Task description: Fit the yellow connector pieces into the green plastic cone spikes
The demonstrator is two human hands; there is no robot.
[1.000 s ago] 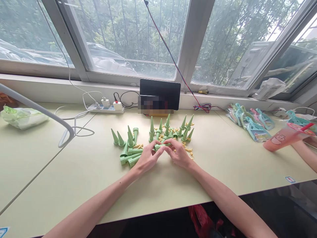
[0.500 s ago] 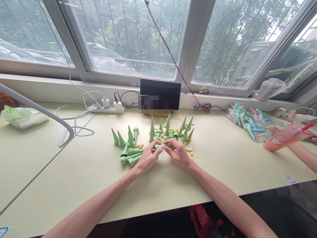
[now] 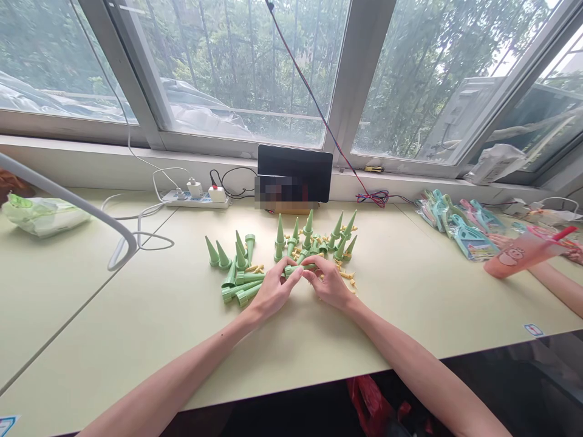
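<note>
My left hand [image 3: 272,292] and my right hand [image 3: 331,284] meet at the middle of the pale table [image 3: 136,315], fingers pinched together on one green cone spike [image 3: 297,267] lying between them. Behind the hands, several green cones stand upright [image 3: 308,233]. More cones stand [image 3: 223,255] and lie flat [image 3: 239,290] just left of my left hand. Small yellow pieces [image 3: 346,276] are scattered among the cones, close to my right hand.
A black screen [image 3: 294,173] leans on the window sill, beside a power strip [image 3: 195,197] with white cables [image 3: 136,240]. A plastic packet [image 3: 43,215] lies far left. At the right, packaged teal items [image 3: 460,227] and another person's arm [image 3: 553,282] with a pink pouch [image 3: 523,255].
My hands stay together on the green cone with only small finger shifts. The other person's arm at the right has moved slightly.
</note>
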